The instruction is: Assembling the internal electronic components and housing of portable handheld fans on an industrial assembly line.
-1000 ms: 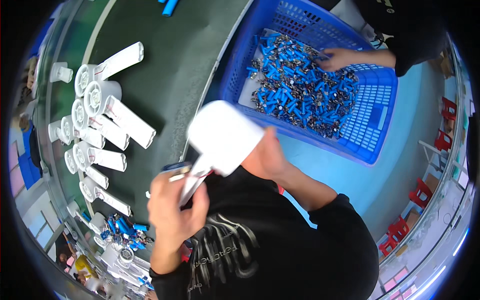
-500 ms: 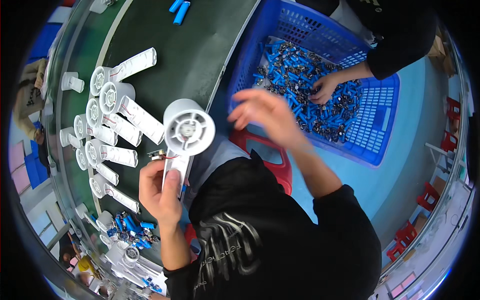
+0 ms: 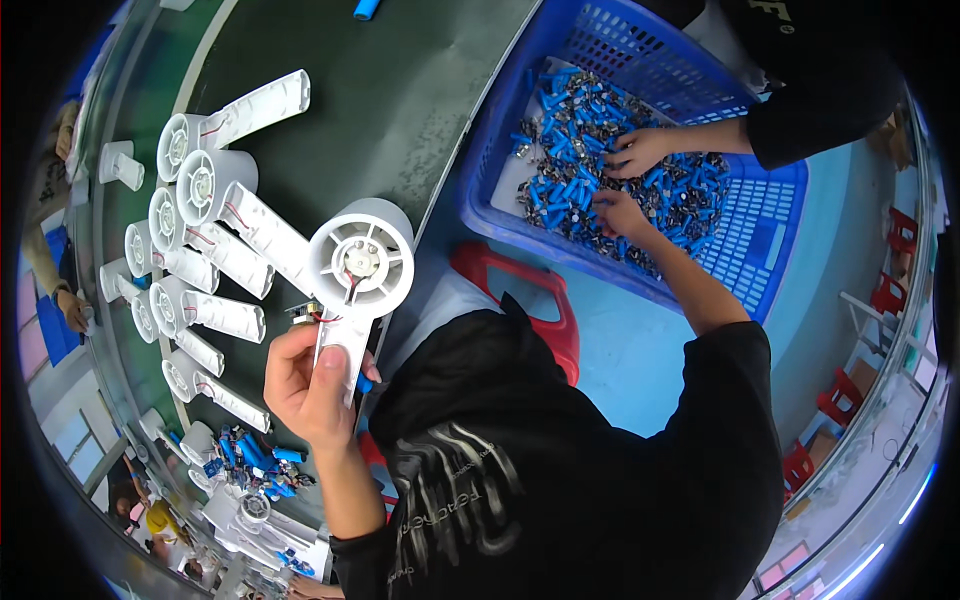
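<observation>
In the head view, the left hand (image 3: 315, 385) holds a white fan (image 3: 362, 258) by its handle, thumb on the front. The fan is up above the near side of the table, in front of the person's black shirt. Its head is a short, fat tube with spokes like a wheel and a round silver middle. Thin red and dark wires run down to the handle. A small circuit board (image 3: 302, 312) sticks out by the fingers, and a bit of blue shows on the other side.

The right hand (image 3: 620, 215) reaches into the pile of blue parts (image 3: 575, 150), fingers bent; I cannot tell if it has picked one up. Another person's hand (image 3: 640, 152) is just beside it.

The blue basket (image 3: 755, 240) has tall sides all around. The table's (image 3: 400, 110) straight edge slants between fan and basket, with a red stool (image 3: 555, 340) below that gap. White fans (image 3: 230, 315) crowd the left, and one handle's end looks very near the held fan. Most open room is up the green table top.
</observation>
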Motion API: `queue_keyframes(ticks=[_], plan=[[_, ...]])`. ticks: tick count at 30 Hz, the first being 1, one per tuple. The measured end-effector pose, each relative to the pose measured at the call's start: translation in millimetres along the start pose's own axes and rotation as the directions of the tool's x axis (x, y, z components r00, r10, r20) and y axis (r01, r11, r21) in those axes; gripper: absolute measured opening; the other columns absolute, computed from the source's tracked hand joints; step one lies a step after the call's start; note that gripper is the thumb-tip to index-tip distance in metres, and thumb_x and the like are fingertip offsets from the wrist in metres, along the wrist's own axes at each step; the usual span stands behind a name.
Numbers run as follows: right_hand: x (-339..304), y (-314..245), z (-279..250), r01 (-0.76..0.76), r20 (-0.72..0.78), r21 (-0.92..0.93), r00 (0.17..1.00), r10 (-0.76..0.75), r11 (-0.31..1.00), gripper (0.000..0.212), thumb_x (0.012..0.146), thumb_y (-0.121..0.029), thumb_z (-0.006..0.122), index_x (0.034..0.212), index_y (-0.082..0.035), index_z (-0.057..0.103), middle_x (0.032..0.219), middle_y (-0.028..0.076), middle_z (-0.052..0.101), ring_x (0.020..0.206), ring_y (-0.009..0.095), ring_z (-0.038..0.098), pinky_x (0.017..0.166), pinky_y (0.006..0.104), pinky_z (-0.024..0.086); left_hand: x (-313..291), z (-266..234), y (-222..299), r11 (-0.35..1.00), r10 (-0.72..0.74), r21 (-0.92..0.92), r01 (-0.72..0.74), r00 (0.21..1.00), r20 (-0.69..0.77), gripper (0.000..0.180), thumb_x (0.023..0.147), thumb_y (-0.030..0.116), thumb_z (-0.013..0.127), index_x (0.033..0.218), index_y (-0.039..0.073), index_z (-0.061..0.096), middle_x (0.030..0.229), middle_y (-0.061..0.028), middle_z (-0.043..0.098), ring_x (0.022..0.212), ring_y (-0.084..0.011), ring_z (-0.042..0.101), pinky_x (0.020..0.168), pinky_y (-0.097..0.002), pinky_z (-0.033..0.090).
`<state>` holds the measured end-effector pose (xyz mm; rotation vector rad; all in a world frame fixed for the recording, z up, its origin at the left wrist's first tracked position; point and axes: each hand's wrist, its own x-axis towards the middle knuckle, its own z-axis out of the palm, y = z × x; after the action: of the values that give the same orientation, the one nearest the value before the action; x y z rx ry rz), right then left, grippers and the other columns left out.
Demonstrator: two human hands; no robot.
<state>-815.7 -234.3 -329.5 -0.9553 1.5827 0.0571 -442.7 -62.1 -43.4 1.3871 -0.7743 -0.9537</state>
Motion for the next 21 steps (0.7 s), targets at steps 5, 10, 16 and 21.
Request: queue_keyframes(ticks=[5, 10, 16, 21], plan=[[6.5, -0.5, 16.5, 0.264, -0.042, -0.193, 0.96, -0.277, 0.945, 0.036, 0.085, -0.019, 0.056, 0.12, -0.008, 0.057, 0.072, 0.01, 0.063, 0.055, 0.02, 0.061, 0.052, 0.0334, 0.05, -0.2, -0.8, -0.2, 1.0, -0.007, 0.009, 0.007, 1.0, -0.012, 0.019, 0.086, 0.003, 0.056, 0.099, -0.008, 0.05, 0.083, -0.0207, 0.06, 0.056, -0.0219, 0.06, 0.048, -0.0298, 0.051], [29.7, 3.7, 31.5, 0.425, -0.184, -0.52, 0.791, -0.583, 0.741, 0.032, 0.084, -0.024, 0.058, 0.11, -0.005, 0.06, 0.078, 0.017, 0.065, 0.07, 0.032, 0.064, 0.065, 0.0419, 0.051, -2.4, 4.3, 1.8, 0.999, 0.015, 0.046, -0.014, 1.0, -0.003, 0.018, 0.086, 0.004, 0.056, 0.099, -0.007, 0.05, 0.081, -0.0204, 0.06, 0.055, -0.0211, 0.059, 0.049, -0.0285, 0.05], [48.5, -41.7, 55.5, 0.224, -0.211, -0.736, 0.821, -0.53, 0.639, 0.027, 0.084, -0.03, 0.059, 0.092, -0.004, 0.061, 0.083, 0.018, 0.065, 0.076, 0.036, 0.064, 0.068, 0.0467, 0.05, -0.7, 7.9, 0.6, 0.996, 0.009, 0.09, -0.007, 1.0, -0.014, 0.018, 0.087, 0.004, 0.056, 0.098, -0.008, 0.05, 0.081, -0.0189, 0.059, 0.055, -0.0191, 0.059, 0.051, -0.0272, 0.049], [50.6, -47.8, 41.7, 0.356, -0.231, -0.654, 0.747, -0.624, 0.668, 0.025, 0.085, -0.027, 0.057, 0.082, -0.002, 0.061, 0.087, 0.02, 0.063, 0.082, 0.038, 0.061, 0.071, 0.0431, 0.05, -1.4, 5.4, 3.1, 0.998, -0.026, 0.053, 0.025, 1.0, 0.011, 0.017, 0.088, 0.004, 0.056, 0.097, -0.009, 0.05, 0.083, -0.0174, 0.057, 0.059, -0.0187, 0.059, 0.052, -0.0272, 0.05]])
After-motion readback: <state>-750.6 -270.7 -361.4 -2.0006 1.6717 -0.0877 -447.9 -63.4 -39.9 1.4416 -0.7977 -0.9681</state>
